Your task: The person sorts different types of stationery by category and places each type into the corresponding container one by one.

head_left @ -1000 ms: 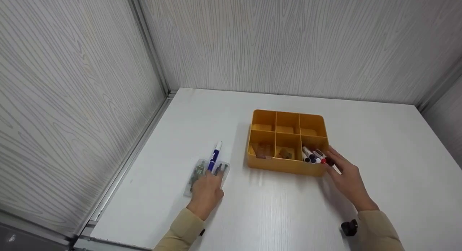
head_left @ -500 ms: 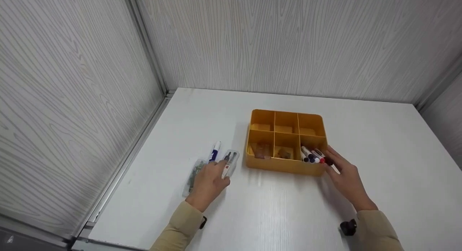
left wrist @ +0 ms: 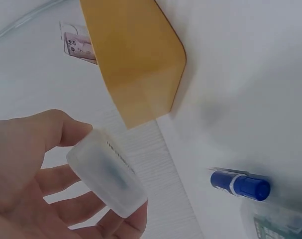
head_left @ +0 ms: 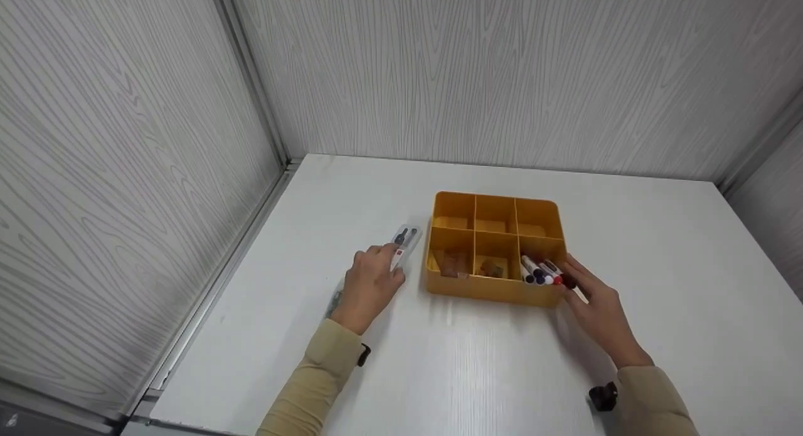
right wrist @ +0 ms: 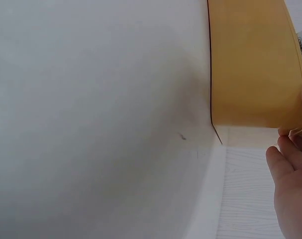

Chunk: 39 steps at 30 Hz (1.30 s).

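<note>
My left hand [head_left: 370, 285] holds a slim clear plastic case [head_left: 406, 244] with dark narrow tools inside, left of the orange divided box [head_left: 489, 290]. In the left wrist view, thumb and fingers grip the case around its sides, its frosted end towards the camera. With my right hand [head_left: 599, 307] I hold the box's front right corner, fingertips at the rim. Several whiteboard markers [head_left: 533, 268] lean in the compartment beside that hand. A blue marker [left wrist: 240, 184] lies on the table by a second clear case [left wrist: 280, 226] with green contents; my left hand hides the marker in the head view.
The box's front left compartment has a translucent pinkish item [head_left: 453, 263], and the front middle one has small brownish pieces [head_left: 492, 270]. A white table [head_left: 489, 373] carries everything. Wood-grain panels [head_left: 470, 78] stand behind it and to the left.
My left hand has left the blue marker, taken hold of the clear case with the dark tools, and moved it forward and right towards the box. My right hand stays at the box's corner.
</note>
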### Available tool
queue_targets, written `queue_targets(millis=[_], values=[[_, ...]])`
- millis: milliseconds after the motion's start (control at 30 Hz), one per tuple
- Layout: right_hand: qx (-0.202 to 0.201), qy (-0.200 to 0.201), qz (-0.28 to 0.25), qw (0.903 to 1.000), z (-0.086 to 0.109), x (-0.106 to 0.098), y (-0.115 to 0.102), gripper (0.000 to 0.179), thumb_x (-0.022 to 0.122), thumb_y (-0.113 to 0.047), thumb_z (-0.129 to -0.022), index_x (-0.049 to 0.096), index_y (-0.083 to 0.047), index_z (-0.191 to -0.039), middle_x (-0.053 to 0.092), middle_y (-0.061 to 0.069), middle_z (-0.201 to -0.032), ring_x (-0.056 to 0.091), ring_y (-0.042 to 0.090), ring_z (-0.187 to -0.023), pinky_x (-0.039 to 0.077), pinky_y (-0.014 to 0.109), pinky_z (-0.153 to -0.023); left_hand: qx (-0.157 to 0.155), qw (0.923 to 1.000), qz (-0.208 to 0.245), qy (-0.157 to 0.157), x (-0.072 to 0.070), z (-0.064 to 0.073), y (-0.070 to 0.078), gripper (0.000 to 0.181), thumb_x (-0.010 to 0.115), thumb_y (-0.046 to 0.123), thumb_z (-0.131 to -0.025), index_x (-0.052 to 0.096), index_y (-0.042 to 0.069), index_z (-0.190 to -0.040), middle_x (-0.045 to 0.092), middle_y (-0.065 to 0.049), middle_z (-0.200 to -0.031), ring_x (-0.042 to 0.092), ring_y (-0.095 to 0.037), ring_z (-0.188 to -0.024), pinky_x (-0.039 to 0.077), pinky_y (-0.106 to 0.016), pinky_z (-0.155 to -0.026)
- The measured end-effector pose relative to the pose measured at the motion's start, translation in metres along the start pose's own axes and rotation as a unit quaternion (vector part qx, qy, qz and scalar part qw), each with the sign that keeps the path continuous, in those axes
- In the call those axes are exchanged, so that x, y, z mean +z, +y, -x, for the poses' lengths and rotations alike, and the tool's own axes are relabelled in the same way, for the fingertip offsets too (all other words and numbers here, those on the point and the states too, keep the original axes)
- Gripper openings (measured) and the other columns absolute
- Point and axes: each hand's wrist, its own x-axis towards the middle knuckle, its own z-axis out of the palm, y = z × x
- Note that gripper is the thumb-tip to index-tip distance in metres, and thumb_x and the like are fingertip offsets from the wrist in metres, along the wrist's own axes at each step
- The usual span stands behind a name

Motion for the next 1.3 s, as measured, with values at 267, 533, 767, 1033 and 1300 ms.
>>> queue_targets(millis=[267, 533, 767, 1033, 1300], values=[[0.006, -0.003, 0.009, 0.9999, 0.001, 0.000, 0.002, 0.052, 0.067, -0.008, -0.093, 0.051, -0.003, -0.142, 0.041, 0.009, -0.156, 0.046, 0.033, -0.136, 0.030, 0.000, -0.096, -0.009, 0.9964, 0.014, -0.084, -0.002, -0.036, 0.021, 0.031, 0.065, 0.014, -0.092, 0.066, 0.004, -0.121, 0.072, -0.015, -0.108, 0.065, -0.027, -0.088, 0.058, -0.038, -0.073], [0.003, 0.003, 0.004, 1.0000, 0.002, 0.001, 0.004, 0.049, 0.066, -0.009, -0.094, 0.052, -0.004, -0.141, 0.042, 0.009, -0.156, 0.045, 0.033, -0.136, 0.031, 0.001, -0.097, -0.010, 0.9851, 0.021, -0.170, 0.006, -0.071, 0.041, 0.034, 0.062, 0.018, -0.095, 0.063, 0.005, -0.127, 0.069, -0.013, -0.117, 0.064, -0.025, -0.099, 0.056, -0.036, -0.083], [0.002, 0.000, 0.001, 1.0000, 0.003, 0.002, 0.005, 0.050, 0.066, -0.014, -0.095, 0.051, -0.004, -0.142, 0.041, 0.007, -0.157, 0.043, 0.032, -0.138, 0.031, 0.001, -0.098, -0.015, 0.9818, -0.006, -0.189, 0.019, -0.087, 0.053, 0.032, 0.062, 0.020, -0.096, 0.065, 0.005, -0.124, 0.070, -0.012, -0.114, 0.064, -0.025, -0.099, 0.055, -0.036, -0.087], [-0.004, 0.023, -0.008, 0.9997, 0.003, 0.003, 0.003, 0.048, 0.067, -0.008, -0.093, 0.053, 0.001, -0.139, 0.045, 0.013, -0.153, 0.044, 0.037, -0.136, 0.032, 0.001, -0.098, -0.011, 0.9839, -0.046, -0.172, 0.033, -0.101, 0.062, 0.027, 0.063, 0.023, -0.097, 0.071, 0.005, -0.116, 0.069, -0.012, -0.105, 0.066, -0.026, -0.092, 0.056, -0.037, -0.086], [0.005, 0.014, 0.009, 0.9999, 0.001, 0.003, 0.002, 0.048, 0.065, -0.012, -0.096, 0.053, -0.004, -0.141, 0.043, 0.009, -0.155, 0.043, 0.032, -0.138, 0.030, 0.000, -0.098, 0.010, 0.9897, -0.065, -0.127, 0.046, -0.104, 0.067, 0.025, 0.062, 0.028, -0.099, 0.076, 0.009, -0.108, 0.072, -0.008, -0.099, 0.067, -0.024, -0.089, 0.056, -0.037, -0.082]])
